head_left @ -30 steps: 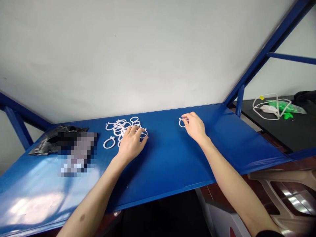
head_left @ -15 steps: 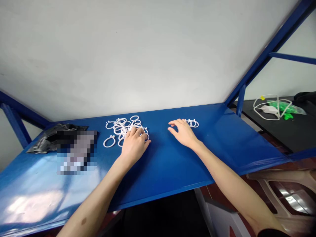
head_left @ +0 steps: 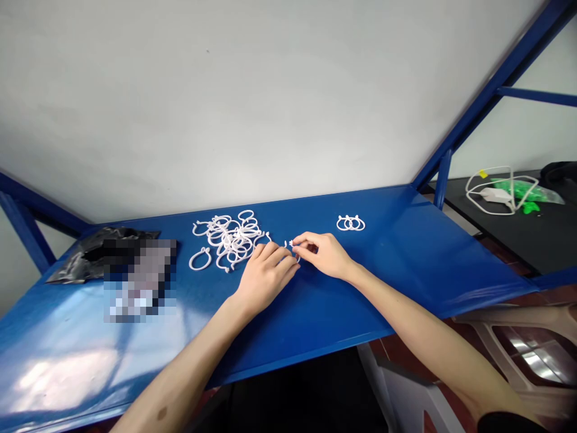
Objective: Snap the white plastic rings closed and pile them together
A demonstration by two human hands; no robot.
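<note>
The blue surface (head_left: 342, 313) carries everything here. On it lies a pile of white rings (head_left: 234, 237), with three overlapping rings (head_left: 350, 224) well apart to the right. Between them, the left hand (head_left: 265, 276) and right hand (head_left: 329, 255) meet, fingers of both pinching one small ring (head_left: 298, 258), partly hidden.

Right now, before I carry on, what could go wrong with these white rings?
The ring between the hands is thin and mostly hidden by fingers, so the right hand's fingertip pinch could slip unseen. The rings in the pile overlap, and the left hand is close beside it; a sideways move might drag some along. The small overlapping row lies just beyond the right hand, which could knock it out of line.
</note>
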